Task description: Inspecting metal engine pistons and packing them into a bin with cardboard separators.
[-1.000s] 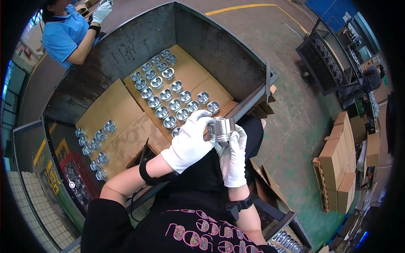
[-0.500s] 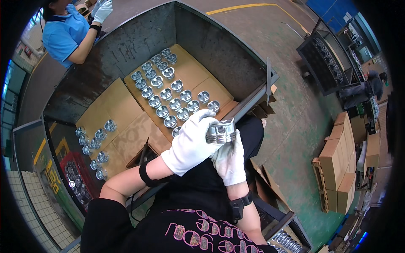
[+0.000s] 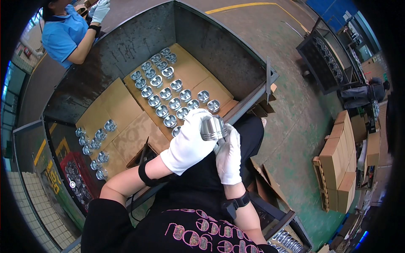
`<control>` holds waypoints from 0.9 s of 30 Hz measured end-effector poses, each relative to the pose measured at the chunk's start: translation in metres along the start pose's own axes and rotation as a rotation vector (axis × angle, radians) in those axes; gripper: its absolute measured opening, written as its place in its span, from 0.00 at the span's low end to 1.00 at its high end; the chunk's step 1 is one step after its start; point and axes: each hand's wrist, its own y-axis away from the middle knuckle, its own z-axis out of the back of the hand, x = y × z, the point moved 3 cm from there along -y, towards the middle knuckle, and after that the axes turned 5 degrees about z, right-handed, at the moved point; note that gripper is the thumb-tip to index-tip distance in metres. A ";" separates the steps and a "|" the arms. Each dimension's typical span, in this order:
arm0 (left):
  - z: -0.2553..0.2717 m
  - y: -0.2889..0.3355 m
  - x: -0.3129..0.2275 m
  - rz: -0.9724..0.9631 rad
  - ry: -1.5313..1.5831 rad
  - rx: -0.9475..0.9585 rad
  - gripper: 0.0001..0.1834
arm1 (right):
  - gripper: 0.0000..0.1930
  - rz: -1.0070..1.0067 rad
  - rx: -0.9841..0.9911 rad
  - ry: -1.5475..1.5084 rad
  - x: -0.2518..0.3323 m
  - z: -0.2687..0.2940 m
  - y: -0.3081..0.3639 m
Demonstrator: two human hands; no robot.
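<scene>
Just in front of the dark clothes on their lap, the person is holding up one metal piston (image 3: 212, 128), and both gloved hands are closing on it. The left hand (image 3: 188, 138) is clamping it from the left, its white fingers wrapping over the far side and leaving no gap I can see between glove and metal. The right hand (image 3: 230, 158) is gripping from the right and slightly below, its fingertips bunching against the edge near the ring grooves; the right thumb is partly hiding, so I cannot tell exactly where it is pressing. The piston is tilting a little, its smooth skirt facing upward and its grooved end pointing down toward the right palm. It is hanging just outside the near edge of a big metal bin (image 3: 211, 42), apart from the rows of pistons (image 3: 162, 111) that are standing on the cardboard (image 3: 194, 69) inside. A smaller cluster of pistons (image 3: 100, 135) is sitting farther left in the same bin. Beyond the far left corner, a co-worker (image 3: 63, 40) in a blue shirt is raising white-gloved hands. Off to the right, brown cartons (image 3: 337, 156) are resting on a wooden pallet.
</scene>
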 end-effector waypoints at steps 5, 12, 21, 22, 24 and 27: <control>0.003 -0.001 -0.007 0.122 0.127 0.034 0.29 | 0.29 -0.276 0.118 -0.289 -0.008 -0.011 -0.002; 0.009 -0.003 -0.008 -0.077 -0.052 -0.026 0.28 | 0.26 -0.201 0.205 -0.321 0.003 -0.009 -0.001; 0.007 -0.003 -0.016 -0.075 -0.043 -0.060 0.27 | 0.19 -0.210 0.204 -0.450 0.004 -0.009 -0.001; 0.007 -0.002 -0.016 -0.075 -0.030 -0.067 0.27 | 0.18 -0.293 0.189 -0.507 0.002 -0.011 -0.001; 0.007 -0.002 -0.014 -0.071 -0.037 -0.063 0.27 | 0.21 -0.270 0.158 -0.468 0.000 -0.009 -0.001; 0.009 -0.002 -0.009 -0.075 -0.090 -0.053 0.28 | 0.26 -0.154 0.124 -0.305 -0.001 -0.004 -0.003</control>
